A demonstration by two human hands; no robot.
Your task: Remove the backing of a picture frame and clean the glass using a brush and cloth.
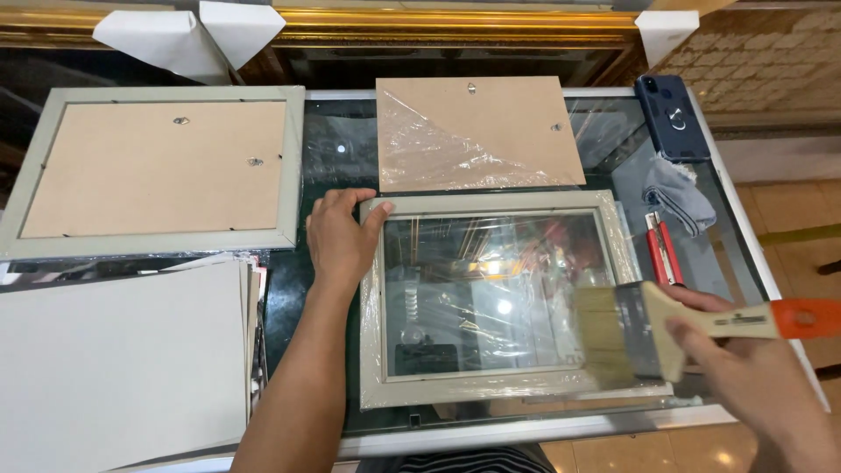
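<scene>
Firmly gripped brush (613, 337) — frame (491, 206) (steadied)

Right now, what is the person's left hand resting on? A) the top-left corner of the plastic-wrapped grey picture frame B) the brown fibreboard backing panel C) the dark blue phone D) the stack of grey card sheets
A: the left hand lies flat on the top-left corner of the plastic-wrapped grey picture frame, while the right hand holds the wide paintbrush with the orange-tipped wooden handle over the frame's right side.

Backing board (477, 131) lies behind the glazed frame (491, 298), paper stack (123, 359) left.
</scene>
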